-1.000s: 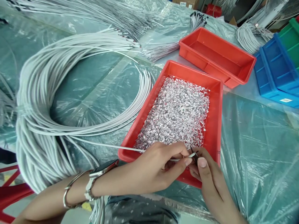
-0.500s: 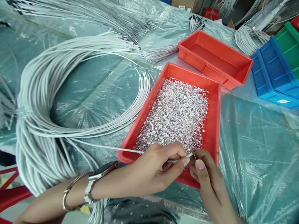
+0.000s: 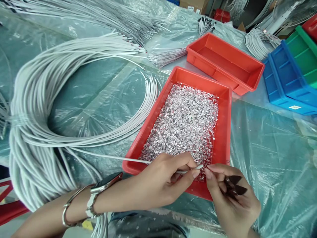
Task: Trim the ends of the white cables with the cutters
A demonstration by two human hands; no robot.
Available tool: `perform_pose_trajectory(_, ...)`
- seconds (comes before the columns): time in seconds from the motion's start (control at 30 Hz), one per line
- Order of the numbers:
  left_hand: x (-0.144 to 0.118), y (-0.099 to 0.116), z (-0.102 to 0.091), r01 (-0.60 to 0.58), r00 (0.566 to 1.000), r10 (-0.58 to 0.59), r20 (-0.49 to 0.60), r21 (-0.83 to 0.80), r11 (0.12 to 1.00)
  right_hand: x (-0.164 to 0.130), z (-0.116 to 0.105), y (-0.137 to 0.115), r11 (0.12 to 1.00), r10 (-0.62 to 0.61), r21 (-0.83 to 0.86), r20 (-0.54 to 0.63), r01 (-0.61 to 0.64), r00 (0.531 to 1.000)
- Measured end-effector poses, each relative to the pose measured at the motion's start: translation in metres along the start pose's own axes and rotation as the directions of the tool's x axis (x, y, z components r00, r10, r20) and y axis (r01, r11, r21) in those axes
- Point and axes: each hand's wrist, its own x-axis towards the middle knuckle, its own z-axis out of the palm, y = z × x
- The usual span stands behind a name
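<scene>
A white cable [image 3: 135, 160] runs from the big coil into my left hand [image 3: 170, 178]. My left thumb and forefinger pinch it just short of its cut end, over the near edge of a red tray [image 3: 225, 145]. At that end, the thumb and forefinger of my right hand [image 3: 230, 195] press together on a thin dark strand. A dark brown tool with two pointed tips [image 3: 235, 185] is tucked in the right hand's curled fingers; its handle is hidden. Small silvery foil scraps [image 3: 183, 122] cover the tray's floor.
The large coil of white cables [image 3: 32, 109] lies on the plastic-covered table at left. Thin wire bundles [image 3: 99, 16] lie behind it. A second red tray [image 3: 223, 62] stands beyond the first. Blue bins [image 3: 284, 86] and a green bin [image 3: 302, 49] sit at right.
My right hand has turned and opened away from the left, so the dark tool now shows in its palm. Its fingertips have moved slightly down. My left hand stays on the cable.
</scene>
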Motion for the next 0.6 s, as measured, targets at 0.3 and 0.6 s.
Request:
perform_pose_trajectory(0.3, 0.0002, 0.0018, 0.0004, 0.020, 0.999, -0.021, 0.025, 0.027, 0.999, -0.0003, 0.0018, -0.0058, 0.994, -0.034, -0.101, -0.039, 0.030, 0.999)
perform_pose_trajectory(0.6, -0.0013, 0.0010, 0.0002, 0.032, 0.998, -0.033, 0.047, 0.017, 0.999, -0.0021, 0.0007, -0.0050, 0.994, -0.013, -0.106, -0.019, 0.011, 1.000)
